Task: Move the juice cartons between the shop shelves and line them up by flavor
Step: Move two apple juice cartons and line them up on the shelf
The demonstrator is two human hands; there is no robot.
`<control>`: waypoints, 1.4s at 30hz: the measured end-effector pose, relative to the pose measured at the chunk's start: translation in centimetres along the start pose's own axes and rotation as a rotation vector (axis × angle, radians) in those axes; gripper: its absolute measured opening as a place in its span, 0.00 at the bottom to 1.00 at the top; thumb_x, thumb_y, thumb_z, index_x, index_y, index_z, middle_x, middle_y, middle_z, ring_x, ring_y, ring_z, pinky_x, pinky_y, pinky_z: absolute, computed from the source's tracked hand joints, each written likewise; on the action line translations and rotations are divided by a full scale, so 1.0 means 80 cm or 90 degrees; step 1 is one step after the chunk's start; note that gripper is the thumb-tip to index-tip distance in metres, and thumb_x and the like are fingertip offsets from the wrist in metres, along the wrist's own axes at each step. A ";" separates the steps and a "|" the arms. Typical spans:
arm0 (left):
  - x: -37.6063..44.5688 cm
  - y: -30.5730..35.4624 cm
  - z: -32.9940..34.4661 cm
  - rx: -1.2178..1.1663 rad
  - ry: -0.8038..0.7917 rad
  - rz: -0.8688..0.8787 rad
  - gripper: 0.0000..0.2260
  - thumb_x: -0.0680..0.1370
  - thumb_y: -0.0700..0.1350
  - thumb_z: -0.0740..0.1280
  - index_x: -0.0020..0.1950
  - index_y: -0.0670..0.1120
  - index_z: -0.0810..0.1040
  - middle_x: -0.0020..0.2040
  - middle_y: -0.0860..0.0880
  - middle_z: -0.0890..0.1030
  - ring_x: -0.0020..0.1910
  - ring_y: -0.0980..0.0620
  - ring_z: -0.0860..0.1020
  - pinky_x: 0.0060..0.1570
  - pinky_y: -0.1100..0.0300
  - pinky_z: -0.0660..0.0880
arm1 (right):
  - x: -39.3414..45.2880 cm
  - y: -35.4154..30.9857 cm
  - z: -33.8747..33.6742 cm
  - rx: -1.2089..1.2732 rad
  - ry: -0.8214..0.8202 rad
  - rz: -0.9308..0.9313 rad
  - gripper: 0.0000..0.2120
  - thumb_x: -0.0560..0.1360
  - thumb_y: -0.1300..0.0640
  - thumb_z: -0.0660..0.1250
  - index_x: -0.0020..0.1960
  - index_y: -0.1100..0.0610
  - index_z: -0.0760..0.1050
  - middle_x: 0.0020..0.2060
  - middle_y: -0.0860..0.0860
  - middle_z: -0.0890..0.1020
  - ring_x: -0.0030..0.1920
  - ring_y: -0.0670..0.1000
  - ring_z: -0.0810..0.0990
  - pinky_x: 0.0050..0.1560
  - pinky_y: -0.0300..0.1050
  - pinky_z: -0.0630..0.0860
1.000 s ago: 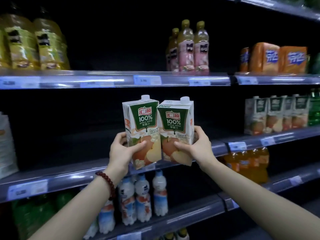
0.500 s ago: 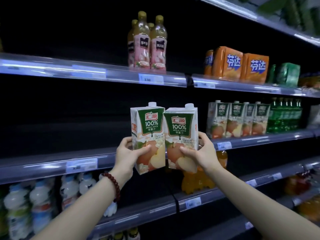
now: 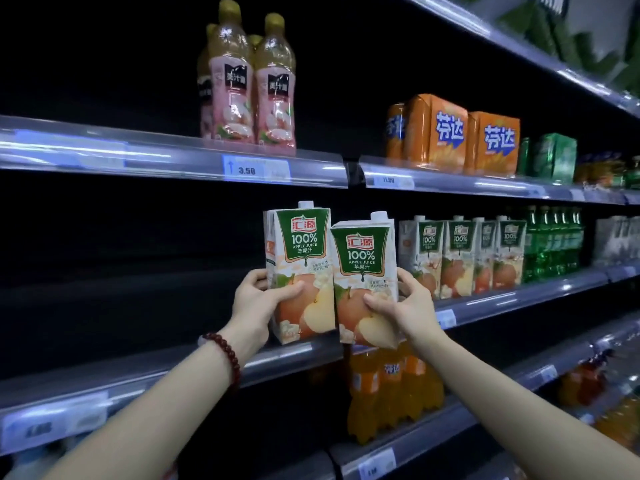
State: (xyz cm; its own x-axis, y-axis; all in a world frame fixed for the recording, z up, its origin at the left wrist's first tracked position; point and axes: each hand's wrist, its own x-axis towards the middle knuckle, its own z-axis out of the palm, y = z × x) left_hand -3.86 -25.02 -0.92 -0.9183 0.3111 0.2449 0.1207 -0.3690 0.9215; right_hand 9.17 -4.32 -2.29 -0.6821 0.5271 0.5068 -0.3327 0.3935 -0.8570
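Observation:
I hold two white-and-green apple juice cartons side by side in front of the middle shelf. My left hand [image 3: 258, 299] grips the left carton [image 3: 299, 268] low on its side. My right hand [image 3: 403, 306] grips the right carton [image 3: 365, 282], which sits slightly lower. Both cartons are upright and touch each other. Just to the right, a row of several matching apple juice cartons [image 3: 460, 254] stands on the middle shelf [image 3: 519, 299].
Green bottles [image 3: 554, 244] stand right of the carton row. The upper shelf [image 3: 173, 157] carries pink-labelled bottles [image 3: 249, 88], orange packs [image 3: 453, 133] and a green pack [image 3: 554, 157]. Orange soda bottles [image 3: 391, 389] stand below the cartons. The middle shelf's left stretch is dark.
My view and both hands with the cartons have shifted right along the shelves; the shelved carton row is now close beside the right carton. The right carton sits a little lower.

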 end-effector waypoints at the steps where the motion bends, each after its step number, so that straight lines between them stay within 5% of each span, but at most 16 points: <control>1: 0.010 0.000 0.006 -0.006 -0.004 -0.004 0.21 0.62 0.37 0.80 0.49 0.47 0.76 0.51 0.45 0.82 0.48 0.45 0.83 0.42 0.52 0.80 | 0.010 0.001 -0.001 -0.004 0.007 -0.003 0.26 0.63 0.57 0.80 0.59 0.48 0.77 0.50 0.47 0.85 0.49 0.49 0.84 0.42 0.45 0.83; 7: 0.048 -0.007 0.030 -0.020 -0.022 -0.008 0.21 0.63 0.35 0.79 0.50 0.47 0.75 0.49 0.46 0.81 0.47 0.47 0.82 0.39 0.56 0.78 | 0.058 0.012 -0.008 -0.016 0.018 -0.008 0.27 0.62 0.56 0.81 0.59 0.48 0.77 0.50 0.48 0.85 0.50 0.53 0.83 0.47 0.59 0.82; 16: 0.089 -0.043 0.066 -0.020 0.001 -0.026 0.20 0.64 0.33 0.78 0.51 0.44 0.75 0.51 0.43 0.81 0.46 0.46 0.82 0.37 0.57 0.77 | 0.117 0.055 -0.032 0.008 -0.006 0.013 0.25 0.63 0.60 0.80 0.56 0.45 0.77 0.48 0.46 0.84 0.51 0.52 0.83 0.47 0.53 0.82; 25: 0.116 -0.090 0.122 -0.007 0.051 -0.021 0.20 0.64 0.32 0.77 0.53 0.41 0.76 0.52 0.40 0.82 0.46 0.44 0.82 0.36 0.58 0.78 | 0.178 0.110 -0.076 0.061 -0.070 0.069 0.39 0.65 0.59 0.79 0.72 0.56 0.67 0.61 0.55 0.79 0.57 0.58 0.81 0.55 0.62 0.79; 29: 0.125 -0.100 0.137 -0.006 0.072 0.004 0.20 0.64 0.31 0.76 0.52 0.40 0.76 0.54 0.36 0.81 0.51 0.39 0.81 0.47 0.51 0.78 | 0.191 0.125 -0.084 0.059 -0.109 0.072 0.40 0.66 0.53 0.78 0.74 0.55 0.65 0.62 0.56 0.79 0.57 0.57 0.81 0.56 0.60 0.79; 34: 0.125 -0.102 0.141 0.000 0.086 0.023 0.19 0.62 0.33 0.77 0.50 0.43 0.77 0.51 0.41 0.83 0.45 0.44 0.83 0.41 0.56 0.78 | 0.197 0.131 -0.076 0.060 -0.120 0.055 0.41 0.68 0.51 0.76 0.76 0.55 0.61 0.69 0.55 0.73 0.67 0.56 0.74 0.66 0.56 0.72; 38: 0.120 -0.101 0.138 0.034 0.070 0.025 0.24 0.57 0.39 0.79 0.52 0.45 0.78 0.51 0.44 0.84 0.47 0.46 0.83 0.42 0.56 0.78 | 0.191 0.127 -0.081 -0.016 -0.130 0.013 0.38 0.71 0.48 0.74 0.75 0.52 0.60 0.57 0.37 0.76 0.53 0.38 0.77 0.56 0.35 0.75; 42: 0.114 -0.102 0.132 0.077 0.041 0.018 0.29 0.56 0.44 0.80 0.55 0.47 0.79 0.52 0.46 0.84 0.49 0.47 0.84 0.44 0.55 0.79 | 0.192 0.129 -0.095 -0.137 -0.137 -0.009 0.38 0.71 0.45 0.72 0.75 0.56 0.62 0.55 0.53 0.82 0.53 0.51 0.81 0.55 0.51 0.78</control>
State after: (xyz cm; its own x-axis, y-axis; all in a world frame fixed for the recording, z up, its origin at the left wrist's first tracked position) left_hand -9.22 -9.89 -3.04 -0.9354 0.2444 0.2556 0.1885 -0.2670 0.9451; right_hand 0.17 13.55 -2.63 -0.8082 0.3574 0.4680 -0.2140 0.5621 -0.7989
